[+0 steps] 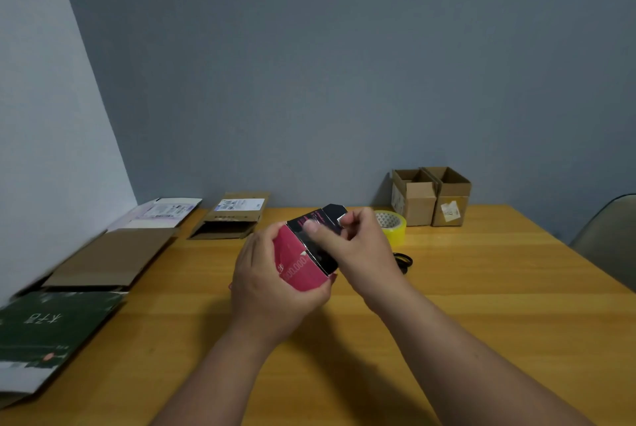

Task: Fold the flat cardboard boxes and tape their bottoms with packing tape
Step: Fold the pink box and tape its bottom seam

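A small red and black box (298, 262) is held above the middle of the wooden table (481, 288). My left hand (272, 284) grips its red body from the left and below. My right hand (358, 246) pinches the black end flaps, thumb on the near face and fingers curled over the top flap. A roll of yellow packing tape (395, 226) lies on the table just behind my right hand. Two folded brown boxes (432, 197) stand upright side by side at the back right, tops open.
Flat boxes line the left edge: a dark green one (51, 329) nearest, a brown one (113, 262), a white printed one (161, 214), and a brown one with a label (230, 217). A black object (403, 260) lies behind my right wrist. A chair back (609, 240) stands right.
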